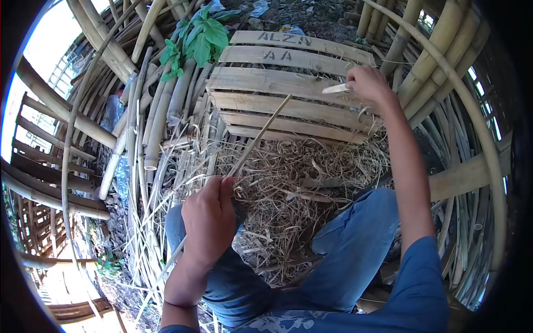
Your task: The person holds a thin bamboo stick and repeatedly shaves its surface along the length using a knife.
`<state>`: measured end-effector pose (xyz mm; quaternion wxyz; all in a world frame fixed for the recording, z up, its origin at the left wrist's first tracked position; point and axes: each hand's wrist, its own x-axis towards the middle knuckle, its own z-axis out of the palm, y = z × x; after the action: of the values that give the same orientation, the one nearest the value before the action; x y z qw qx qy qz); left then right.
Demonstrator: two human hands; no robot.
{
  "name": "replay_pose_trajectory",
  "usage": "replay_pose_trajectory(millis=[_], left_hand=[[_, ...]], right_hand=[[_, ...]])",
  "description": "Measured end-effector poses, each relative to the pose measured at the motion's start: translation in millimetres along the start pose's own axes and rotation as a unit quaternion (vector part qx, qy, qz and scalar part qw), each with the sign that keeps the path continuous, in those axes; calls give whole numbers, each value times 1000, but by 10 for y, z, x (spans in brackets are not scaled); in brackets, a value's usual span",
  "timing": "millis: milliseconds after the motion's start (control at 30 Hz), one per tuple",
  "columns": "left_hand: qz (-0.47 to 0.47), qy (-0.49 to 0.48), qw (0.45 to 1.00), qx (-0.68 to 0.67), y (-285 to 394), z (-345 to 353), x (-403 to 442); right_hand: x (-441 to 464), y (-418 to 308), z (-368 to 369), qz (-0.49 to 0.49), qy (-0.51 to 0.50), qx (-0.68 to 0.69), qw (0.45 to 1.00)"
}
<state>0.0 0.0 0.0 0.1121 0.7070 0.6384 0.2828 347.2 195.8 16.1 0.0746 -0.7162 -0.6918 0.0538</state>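
Note:
My left hand [210,216] is closed around a thin bamboo strip [258,137], whose far end points up and away, over the front of a slatted wooden crate [266,83]. The strip's other end runs back beneath my left forearm. Up at the crate's right side, my right hand [369,84] is closed on a short, pale, flat piece [337,88] that sticks out to the left of the fingers. Its hidden end cannot be made out. The strip and the pale piece are apart.
Curly shavings [294,188] cover the ground between my knees. Bamboo poles [161,122] and long thin strips [150,244] lie at the left. Thick bent poles [455,61] stand at the right. A leafy plant [205,39] grows behind the crate's left corner.

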Motion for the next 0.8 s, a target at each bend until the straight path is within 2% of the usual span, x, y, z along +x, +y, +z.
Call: replay_pose_trajectory(millis=[67,100,167,200,233,333,433,500,600,733,800], left_hand=[[8,19,999,-30,42,-3,-11],[5,7,1000,-24,14,-23,-10],[-5,4,999,-33,25,-18,7],[-5,5,999,-35,20,-9,12],[0,3,1000,-26,13,-10,9],[-2,-7,1000,-24,11,-27,7],[-6,-14,999,-35,16,-53,9],[-2,-15,999,-39,19,-61,11],[-3,-8,999,-41,25,-55,8],[9,-3,999,-46,45,-32,15],[15,5,999,-45,47,-16,26]], right_hand=[[13,-190,-180,-42,-45,-146,987],[82,-246,-68,-39,-57,-139,988],[245,-325,-92,-134,-52,-220,965],[230,-396,-99,-164,-13,-214,963],[214,-467,-108,-164,-14,-213,963],[184,-576,-130,-173,-38,-243,954],[194,-519,-110,-177,-65,-199,962],[188,-466,-58,-166,18,-222,961],[114,-409,-97,-175,-35,-155,972],[97,-374,-43,-171,19,-223,959],[25,-498,-41,-173,2,-159,972]])
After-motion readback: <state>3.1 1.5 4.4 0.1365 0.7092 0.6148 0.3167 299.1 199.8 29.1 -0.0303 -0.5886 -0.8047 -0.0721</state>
